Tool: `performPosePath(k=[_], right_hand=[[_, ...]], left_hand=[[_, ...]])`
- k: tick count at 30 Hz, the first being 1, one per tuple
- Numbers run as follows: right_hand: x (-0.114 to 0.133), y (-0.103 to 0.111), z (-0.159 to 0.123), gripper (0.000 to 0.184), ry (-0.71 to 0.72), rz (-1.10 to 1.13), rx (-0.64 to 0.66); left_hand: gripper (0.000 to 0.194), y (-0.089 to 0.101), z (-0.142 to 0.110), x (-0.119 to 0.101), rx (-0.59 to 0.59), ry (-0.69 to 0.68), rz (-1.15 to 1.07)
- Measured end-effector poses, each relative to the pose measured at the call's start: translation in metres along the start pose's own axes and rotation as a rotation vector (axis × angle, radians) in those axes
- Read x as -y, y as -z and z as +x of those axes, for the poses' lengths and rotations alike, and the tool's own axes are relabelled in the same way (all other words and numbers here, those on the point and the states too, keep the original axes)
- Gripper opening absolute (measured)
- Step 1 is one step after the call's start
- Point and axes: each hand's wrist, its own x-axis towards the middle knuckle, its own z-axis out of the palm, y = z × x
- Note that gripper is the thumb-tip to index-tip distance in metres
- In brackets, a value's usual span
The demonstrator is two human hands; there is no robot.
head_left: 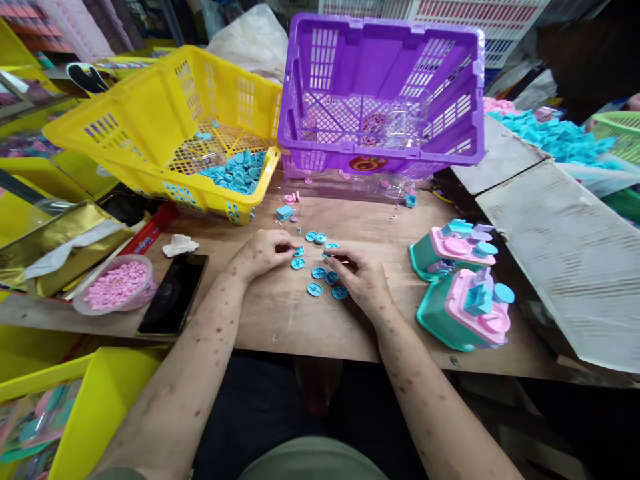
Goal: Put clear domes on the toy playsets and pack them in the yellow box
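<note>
Blue discs lie loosely grouped on the bench, on the wearer's side of the purple basket. Several show a cross-shaped ribbed face, and two touch at the far end of the group. The left hand, in front of the purple basket and slightly left of it, is closed in a pinch on a small blue piece. The right hand, directly in front of the purple basket, reaches over the group with bent fingers, its fingertips at a disc; whether it grips anything, I cannot tell.

Left of the purple basket and close against it stands a yellow basket with a heap of blue parts inside. Clear plastic pieces lie in the purple basket. Just in front of it are a small blue block and tiny pink bits. To its front right, two pink-and-green toys stand side by side. To its front left lie a black phone, a tub of pink pieces and a crumpled white tissue.
</note>
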Motion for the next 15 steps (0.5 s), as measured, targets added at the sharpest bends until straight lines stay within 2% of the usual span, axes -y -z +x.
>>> performPosePath(k=[4, 8, 12, 15], right_hand=[[0.004, -0.009, 0.014, 0.017, 0.135, -0.118, 0.081], [0.002, -0.023, 0.034, 0.019, 0.347, -0.313, 0.212], [-0.008, -0.033, 0.043, 0.018, 0.379, -0.343, 0.262], [-0.013, -0.033, 0.043, 0.019, 0.395, -0.333, 0.267]], left_hand=[[0.018, 0.0, 0.001, 0.003, 0.04, 0.053, -0.073], [0.022, 0.001, 0.002, 0.006, 0.084, 0.07, -0.283], [0.029, 0.001, 0.003, 0.01, 0.079, 0.068, -0.331], [0.027, 0.001, 0.005, 0.013, 0.026, 0.074, -0.289]])
